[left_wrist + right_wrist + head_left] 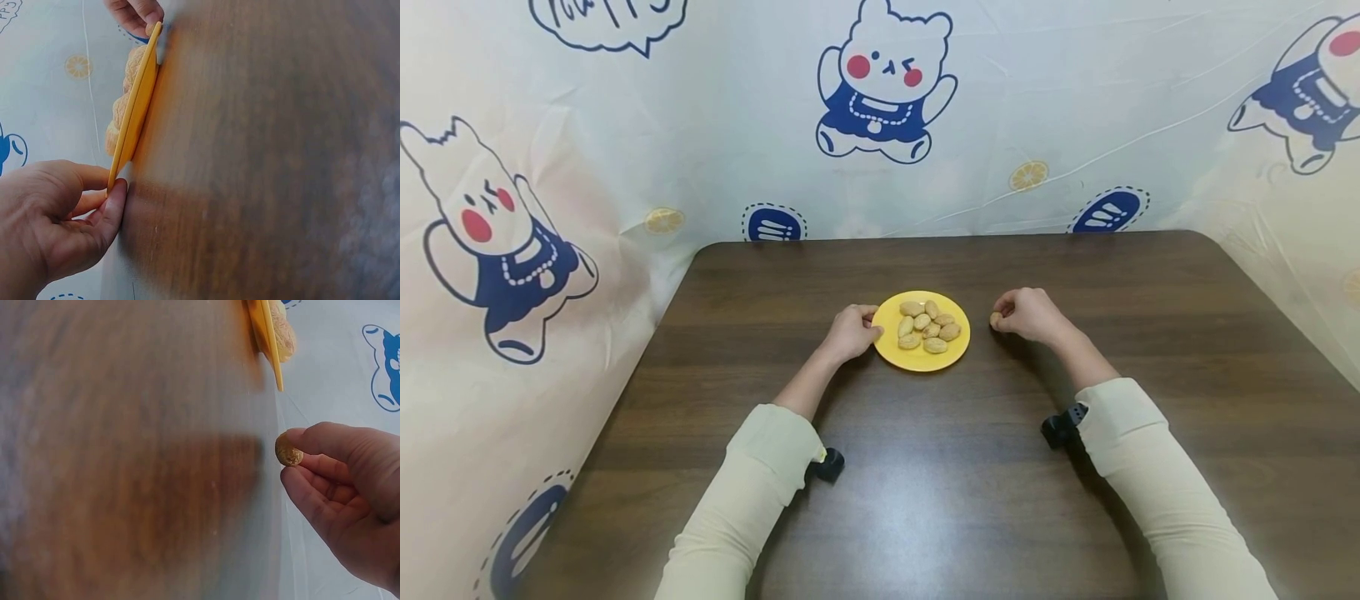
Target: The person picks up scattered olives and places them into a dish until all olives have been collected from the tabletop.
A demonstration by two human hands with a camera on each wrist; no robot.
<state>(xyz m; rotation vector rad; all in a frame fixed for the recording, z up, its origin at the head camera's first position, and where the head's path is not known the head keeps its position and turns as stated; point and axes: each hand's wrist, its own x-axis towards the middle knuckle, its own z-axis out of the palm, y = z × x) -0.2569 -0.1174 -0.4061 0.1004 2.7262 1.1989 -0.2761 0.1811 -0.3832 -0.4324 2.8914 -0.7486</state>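
Several tan, oval almonds in their shells (935,344) lie on a round yellow plate (917,364) on the table. My left hand (852,333) pinches the plate's left rim. In the left wrist view the plate (134,112) appears edge-on, with the left hand's (62,219) thumb and fingers on either side of its edge. Just right of the plate, my right hand (1030,315) pinches a single almond (288,450) between thumb and fingertips. The right wrist view shows this right hand (356,487) apart from the plate, whose edge (272,350) is nearby.
Dark wooden table (917,500) surrounds the plate. Behind and beside it hangs a pale cloth (730,125) printed with cartoon bears and lemon slices. Black wrist cameras (1060,427) are strapped at both light sleeves (1165,475).
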